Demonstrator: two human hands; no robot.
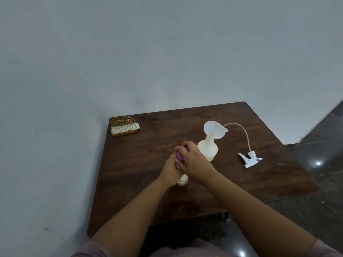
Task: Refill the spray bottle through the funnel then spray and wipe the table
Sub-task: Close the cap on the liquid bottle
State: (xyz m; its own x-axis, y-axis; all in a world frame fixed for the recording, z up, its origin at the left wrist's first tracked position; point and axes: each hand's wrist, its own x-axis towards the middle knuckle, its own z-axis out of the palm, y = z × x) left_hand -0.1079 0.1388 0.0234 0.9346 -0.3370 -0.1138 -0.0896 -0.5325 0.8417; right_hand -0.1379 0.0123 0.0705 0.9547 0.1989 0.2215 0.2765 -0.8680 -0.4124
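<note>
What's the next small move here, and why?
Probably twist the purple cap off the refill bottle. The right hand grips the cap while the left hand holds the bottle's body on the table. The funnel already sits in the spray bottle, and the sprayer head lies aside, so pouring only waits on that cap.

dark brown wood-grain table (152, 127), cream spray bottle (207, 148) with a white funnel (213, 129), white trigger head (250, 158), purple cap (181, 154), gold wire rack (123, 125).
</note>
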